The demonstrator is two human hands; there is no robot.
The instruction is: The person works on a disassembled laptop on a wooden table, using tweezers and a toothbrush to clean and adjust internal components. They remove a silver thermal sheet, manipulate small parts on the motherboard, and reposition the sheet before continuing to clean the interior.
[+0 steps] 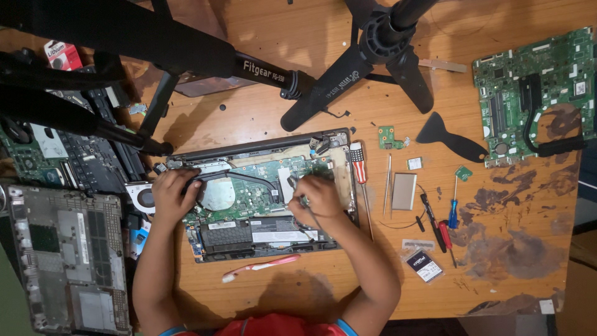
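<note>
The opened laptop (261, 193) lies in the middle of the wooden surface (298, 286), its board and black battery exposed. My left hand (171, 196) rests flat on its left half, just beside the round fan, fingers loosely curled, gripping nothing. My right hand (320, 198) hovers over its right half, grip pinched on a thin dark tool (297, 186) pointing into the board. A pink toothbrush (258, 267) lies just below the laptop; a red-handled screwdriver (359, 168) sits against its right edge.
</note>
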